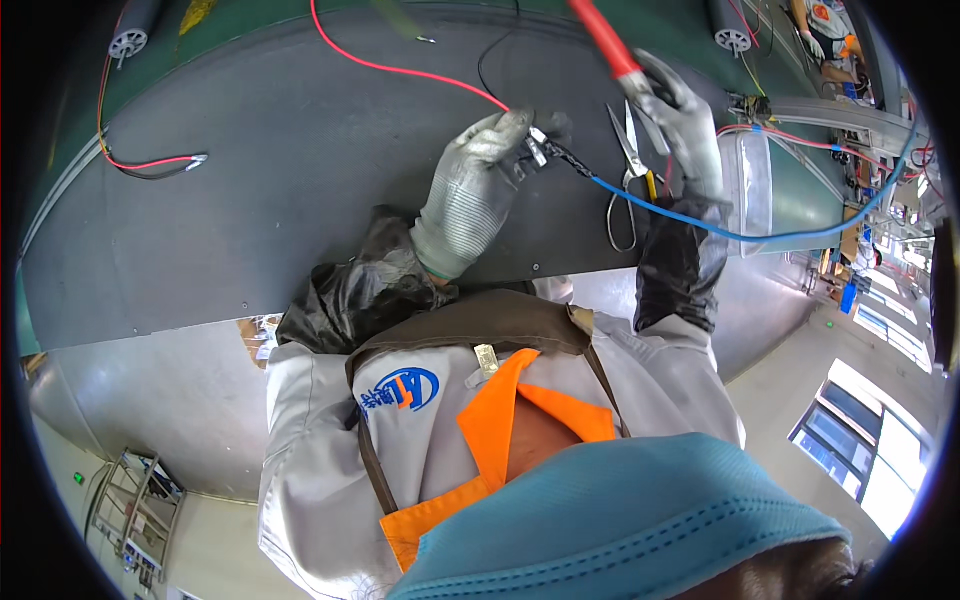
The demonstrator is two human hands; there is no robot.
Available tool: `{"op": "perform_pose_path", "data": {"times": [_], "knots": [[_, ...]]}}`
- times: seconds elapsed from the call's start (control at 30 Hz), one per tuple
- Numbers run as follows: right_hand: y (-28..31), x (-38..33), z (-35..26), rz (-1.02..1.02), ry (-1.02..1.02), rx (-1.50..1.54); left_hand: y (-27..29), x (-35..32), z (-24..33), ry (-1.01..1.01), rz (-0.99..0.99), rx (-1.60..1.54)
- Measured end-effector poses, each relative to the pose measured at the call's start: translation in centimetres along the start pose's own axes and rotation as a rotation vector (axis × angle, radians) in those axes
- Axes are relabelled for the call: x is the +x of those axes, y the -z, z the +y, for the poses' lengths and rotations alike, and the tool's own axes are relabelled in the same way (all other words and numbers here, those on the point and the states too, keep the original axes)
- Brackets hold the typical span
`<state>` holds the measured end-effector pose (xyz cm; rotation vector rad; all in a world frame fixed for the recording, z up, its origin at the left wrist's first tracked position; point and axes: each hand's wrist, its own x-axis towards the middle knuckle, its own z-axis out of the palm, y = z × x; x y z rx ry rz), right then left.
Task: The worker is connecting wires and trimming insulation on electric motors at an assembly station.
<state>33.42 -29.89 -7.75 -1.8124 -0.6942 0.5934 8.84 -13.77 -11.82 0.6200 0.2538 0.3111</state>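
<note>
My left hand [478, 190], in a grey knit glove, pinches a small metal and black connector [545, 152] over the dark grey mat [280, 180]. A red wire [400, 70] runs from the connector up and to the left. A blue wire [700, 222] leaves it to the right and sweeps past the mat's edge. My right hand [685, 125], also gloved, is closed on a red-handled tool [608, 40] just right of the connector; its tip is hidden behind the fingers. Both forearms wear black sleeve covers.
Scissors [630, 175] lie on the mat between my hands. A clear plastic box [752, 180] stands at the right edge. A loose red and black wire pair [150, 165] lies far left. Grey cylinders [130, 35] [730, 32] rest on the green bench behind. Another person [830, 30] works at top right.
</note>
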Motion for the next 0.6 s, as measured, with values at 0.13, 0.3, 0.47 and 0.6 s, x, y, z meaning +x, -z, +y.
{"op": "perform_pose_path", "data": {"times": [0.13,0.3,0.47,0.6], "knots": [[-1.3,5.9,-1.4,-0.313,0.046,0.066,0.4,0.2,0.0,0.001,-0.075,-0.108],[-2.9,9.0,-1.8,-0.369,0.097,-0.187,-0.2,0.1,0.3,-0.008,-0.054,-0.035],[-4.5,7.6,-2.9,-0.154,0.424,-0.576,0.3,0.1,-1.3,0.048,-0.025,-0.23],[-1.7,3.7,-2.5,0.12,0.612,-0.97,2.2,1.5,-3.1,0.121,0.019,-0.209]]}}
